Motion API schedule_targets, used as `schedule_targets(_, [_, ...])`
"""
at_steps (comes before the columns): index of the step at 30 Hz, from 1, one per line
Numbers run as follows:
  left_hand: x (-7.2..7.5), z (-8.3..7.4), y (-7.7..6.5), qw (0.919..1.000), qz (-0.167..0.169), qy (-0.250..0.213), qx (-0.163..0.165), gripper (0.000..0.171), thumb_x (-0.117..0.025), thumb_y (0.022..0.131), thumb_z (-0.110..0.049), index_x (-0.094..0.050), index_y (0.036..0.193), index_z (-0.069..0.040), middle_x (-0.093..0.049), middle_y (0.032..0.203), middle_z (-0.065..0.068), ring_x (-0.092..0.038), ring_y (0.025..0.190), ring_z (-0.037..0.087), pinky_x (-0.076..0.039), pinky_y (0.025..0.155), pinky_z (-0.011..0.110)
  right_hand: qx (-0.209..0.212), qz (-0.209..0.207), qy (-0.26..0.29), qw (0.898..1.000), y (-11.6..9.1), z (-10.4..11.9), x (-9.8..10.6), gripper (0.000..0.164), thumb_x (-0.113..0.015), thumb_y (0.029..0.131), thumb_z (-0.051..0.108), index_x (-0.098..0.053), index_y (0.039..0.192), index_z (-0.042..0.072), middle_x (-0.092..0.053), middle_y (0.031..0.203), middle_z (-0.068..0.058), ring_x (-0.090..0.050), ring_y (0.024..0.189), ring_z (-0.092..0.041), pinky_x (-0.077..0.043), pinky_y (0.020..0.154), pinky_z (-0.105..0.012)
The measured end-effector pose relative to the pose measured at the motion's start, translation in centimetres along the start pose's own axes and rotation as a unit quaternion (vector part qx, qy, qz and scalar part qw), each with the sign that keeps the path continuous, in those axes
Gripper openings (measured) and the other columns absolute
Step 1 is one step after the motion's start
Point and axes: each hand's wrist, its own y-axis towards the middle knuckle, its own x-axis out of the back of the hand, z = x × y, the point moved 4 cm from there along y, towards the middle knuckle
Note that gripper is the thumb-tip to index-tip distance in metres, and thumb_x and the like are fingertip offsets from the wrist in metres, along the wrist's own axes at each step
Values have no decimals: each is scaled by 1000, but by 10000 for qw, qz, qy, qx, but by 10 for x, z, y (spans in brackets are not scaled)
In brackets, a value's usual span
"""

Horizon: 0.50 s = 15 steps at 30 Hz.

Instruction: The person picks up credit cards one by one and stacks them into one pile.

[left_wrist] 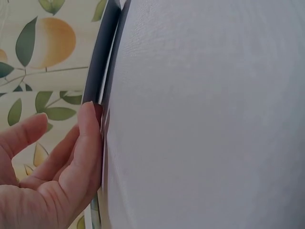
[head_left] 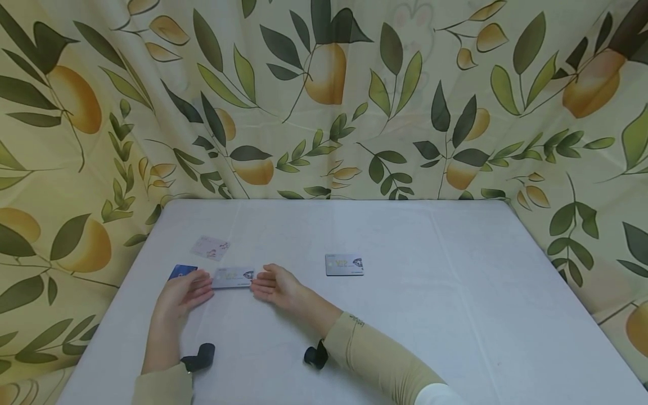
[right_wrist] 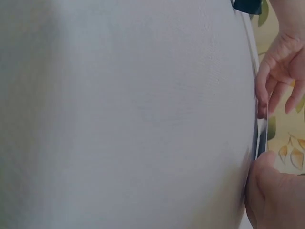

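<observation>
In the head view, a silvery card with pale "VIP" lettering (head_left: 233, 275) sits between both hands, left of the table's middle. My left hand (head_left: 181, 295) touches its left end with extended fingers, partly covering a blue card (head_left: 181, 271). From the right, my right hand (head_left: 277, 287) has its fingertips at the card's other end. The left wrist view shows the left hand (left_wrist: 52, 176) with fingertips against the card's dark edge (left_wrist: 101, 62) and the thumb apart. In the right wrist view, the right hand (right_wrist: 274, 191) touches the card's near end.
A see-through card with pinkish marks (head_left: 210, 247) lies behind the blue one. Another silvery VIP card (head_left: 344, 265) lies further right on the white-covered table (head_left: 430, 315). Patterned curtain (head_left: 324, 124) hangs behind. Black wrist cameras (head_left: 316, 355) sit near the sleeves.
</observation>
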Motion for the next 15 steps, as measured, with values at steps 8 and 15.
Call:
schedule_targets(8, [-2, 2, 1, 9999, 101, 67, 72, 38, -48, 94, -18, -44, 125, 3, -65, 83, 1, -65, 80, 15, -54, 82, 30, -268, 38, 144, 9995, 1, 1, 2, 49, -39, 97, 21, -37, 125, -19, -42, 127, -33, -42, 121, -40, -38, 103, -41])
schedule_targets(15, [-7, 7, 5, 9997, 69, 195, 108, 41, -55, 91, -15, -44, 126, 5, -67, 82, 4, -66, 77, 17, -55, 76, 30, -309, 79, 23, 9995, 2, 1, 2, 48, -38, 97, 21, -39, 125, -18, -41, 129, -32, -42, 121, -40, -37, 103, -41])
